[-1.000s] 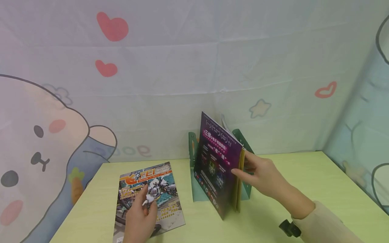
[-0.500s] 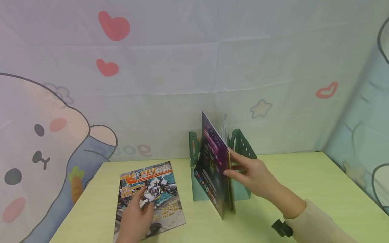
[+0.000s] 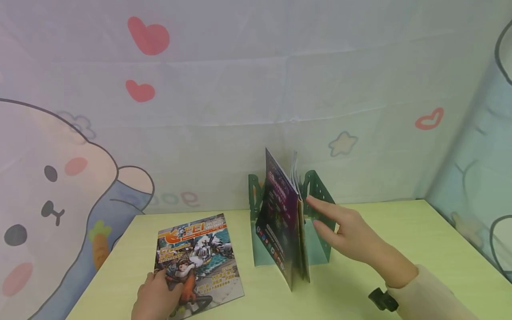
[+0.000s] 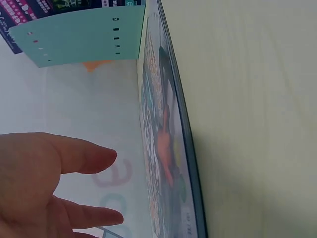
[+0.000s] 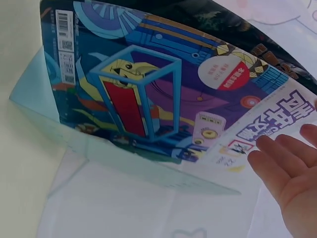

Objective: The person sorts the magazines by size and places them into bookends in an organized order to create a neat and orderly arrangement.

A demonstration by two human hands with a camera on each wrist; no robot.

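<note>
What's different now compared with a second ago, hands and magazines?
The right hand has let go of the standing magazines, which went from leaning to nearly upright in the green bookend rack; its fingers are now straight beside them. The left hand slid down to the lower corner of the flat magazine. That magazine and the rack stayed put.

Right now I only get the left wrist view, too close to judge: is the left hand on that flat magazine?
Observer: Yes. The head view shows the left hand lying on the near left corner of the flat magazine.
Operator: Where is the right hand?
Observer: The right hand is open, fingertips at the back of the standing magazine.
Operator: What holds that one up?
Observer: It stands, slightly tilted, in a green bookend.
</note>
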